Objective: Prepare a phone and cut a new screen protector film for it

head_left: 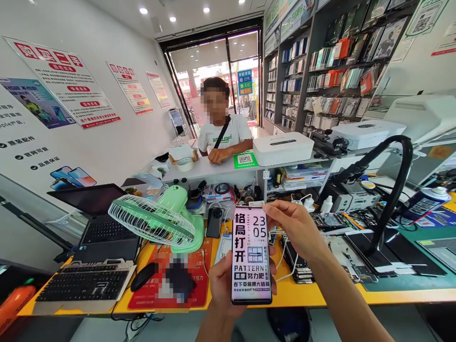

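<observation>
A smartphone (251, 266) stands tilted up before me, its lit screen showing a pink wallpaper with large black characters and the time 23:05. My left hand (223, 280) is wrapped around its lower part, thumb on the left edge and fingertips showing past the right edge. At the top right corner, thumb and forefinger of my right hand (294, 225) are closed together on the phone's edge. A small pale strip (255, 203) shows along the top edge beside those fingertips; whether they also grip it I cannot tell.
A green fan (178, 213), laptop (99, 223), keyboard (83, 285) and mouse (144, 276) are on the left. Another phone (214, 221) lies behind. Right are stacked phones (297, 263) and a black bent arm (386, 199). Across the counter (213, 168) stands a person (226, 135).
</observation>
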A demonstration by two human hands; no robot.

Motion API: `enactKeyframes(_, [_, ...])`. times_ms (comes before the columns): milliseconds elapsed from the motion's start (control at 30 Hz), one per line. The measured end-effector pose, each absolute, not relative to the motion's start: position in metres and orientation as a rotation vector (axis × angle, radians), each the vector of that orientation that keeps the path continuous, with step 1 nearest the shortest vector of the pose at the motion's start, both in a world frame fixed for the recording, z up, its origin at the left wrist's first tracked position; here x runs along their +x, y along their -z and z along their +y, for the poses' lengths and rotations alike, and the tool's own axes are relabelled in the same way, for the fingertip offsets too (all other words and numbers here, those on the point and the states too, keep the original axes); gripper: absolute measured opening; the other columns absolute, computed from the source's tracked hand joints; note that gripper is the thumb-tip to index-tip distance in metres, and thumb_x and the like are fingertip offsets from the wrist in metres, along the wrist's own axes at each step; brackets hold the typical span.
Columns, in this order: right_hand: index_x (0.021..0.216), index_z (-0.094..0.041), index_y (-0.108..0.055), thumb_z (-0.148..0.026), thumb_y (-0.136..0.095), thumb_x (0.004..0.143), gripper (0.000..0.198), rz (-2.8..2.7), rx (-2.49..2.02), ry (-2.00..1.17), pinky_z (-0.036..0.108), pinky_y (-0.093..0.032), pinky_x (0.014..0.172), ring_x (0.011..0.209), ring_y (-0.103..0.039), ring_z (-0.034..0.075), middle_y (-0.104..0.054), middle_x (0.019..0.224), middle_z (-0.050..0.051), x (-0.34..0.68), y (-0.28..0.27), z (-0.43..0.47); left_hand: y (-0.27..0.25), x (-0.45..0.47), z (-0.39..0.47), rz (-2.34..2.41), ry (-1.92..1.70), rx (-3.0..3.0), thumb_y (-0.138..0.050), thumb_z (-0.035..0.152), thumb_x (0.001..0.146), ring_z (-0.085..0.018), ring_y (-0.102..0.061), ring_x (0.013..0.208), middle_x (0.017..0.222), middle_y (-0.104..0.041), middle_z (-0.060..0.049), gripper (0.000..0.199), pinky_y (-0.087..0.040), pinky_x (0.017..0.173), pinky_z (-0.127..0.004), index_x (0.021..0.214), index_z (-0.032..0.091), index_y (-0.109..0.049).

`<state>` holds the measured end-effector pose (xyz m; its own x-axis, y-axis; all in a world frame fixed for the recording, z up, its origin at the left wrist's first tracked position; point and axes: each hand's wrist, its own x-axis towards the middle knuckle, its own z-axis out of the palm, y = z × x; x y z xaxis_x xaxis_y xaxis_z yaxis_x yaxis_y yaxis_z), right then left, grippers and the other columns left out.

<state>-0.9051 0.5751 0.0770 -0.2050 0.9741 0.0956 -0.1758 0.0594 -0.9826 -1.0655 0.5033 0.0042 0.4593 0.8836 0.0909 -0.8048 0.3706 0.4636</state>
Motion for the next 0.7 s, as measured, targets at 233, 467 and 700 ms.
enactKeyframes(233, [0.071, -0.020, -0.071, -0.045, -0.074, 0.079, 0.026, -1.269, -1.007, -1.365, 0.028, -0.051, 0.064, 0.062, -0.062, 0.014, -0.070, 0.068, 0.000, -0.907, -0.076, 0.574, -0.003, -1.068, 0.502, 0.125, -1.061, 0.561, -0.055, 0.050, 0.086, -0.038, -0.063, 0.108, 0.120, -0.065, -0.021, 0.059, -0.052, 0.086, -0.056, 0.132, 0.014, -0.060])
enactKeyframes(467, [0.070, -0.019, -0.068, -0.050, -0.073, 0.079, 0.033, -1.336, -1.099, -1.253, 0.028, -0.050, 0.061, 0.063, -0.060, 0.016, -0.068, 0.068, 0.002, -0.909, -0.076, 0.574, -0.005, -1.070, 0.502, 0.166, -1.058, 0.588, -0.057, 0.048, 0.085, -0.039, -0.061, 0.111, 0.125, -0.063, -0.020, 0.060, -0.052, 0.086, -0.057, 0.137, 0.016, -0.056])
enactKeyframes(700, [0.069, -0.019, -0.067, -0.048, -0.073, 0.077, 0.031, -1.329, -1.121, -1.242, 0.028, -0.048, 0.059, 0.062, -0.059, 0.015, -0.068, 0.066, 0.001, -0.910, -0.072, 0.572, 0.008, -1.074, 0.501, 0.218, -1.057, 0.573, -0.053, 0.048, 0.088, -0.037, -0.063, 0.107, 0.124, -0.063, -0.020, 0.055, -0.054, 0.084, -0.053, 0.132, 0.016, -0.059])
